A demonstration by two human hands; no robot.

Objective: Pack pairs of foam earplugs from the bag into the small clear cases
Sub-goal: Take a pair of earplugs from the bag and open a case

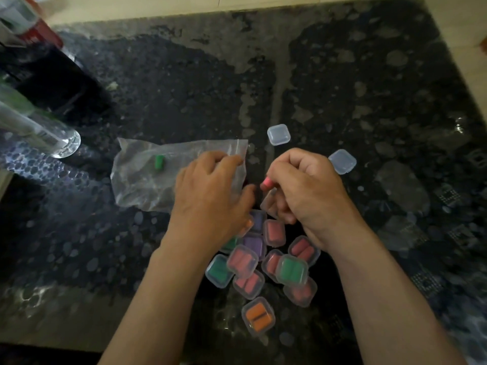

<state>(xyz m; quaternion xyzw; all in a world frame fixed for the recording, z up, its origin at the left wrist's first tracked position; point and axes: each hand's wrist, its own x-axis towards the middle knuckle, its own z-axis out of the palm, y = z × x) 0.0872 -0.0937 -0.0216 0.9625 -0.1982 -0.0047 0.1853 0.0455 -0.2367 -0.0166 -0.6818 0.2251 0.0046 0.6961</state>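
A clear plastic bag (pixel 147 177) lies flat on the dark table with a green earplug (pixel 159 161) inside it. My left hand (pixel 210 196) rests over the bag's right end, fingers curled on its open edge. My right hand (pixel 303 191) pinches a pink earplug (pixel 266 183) just right of the bag's mouth; a small clear case seems to sit under its fingers, mostly hidden. Two empty clear cases (pixel 278 134) (pixel 342 161) lie beyond my right hand. Several closed cases (pixel 263 264) filled with pink, green, purple and orange earplugs are piled between my forearms.
A clear glass (pixel 63 143) and dark bottles (pixel 52 83) stand at the left edge of the patterned glass table (pixel 369 101). A red-labelled container (pixel 34 30) is at the far left corner.
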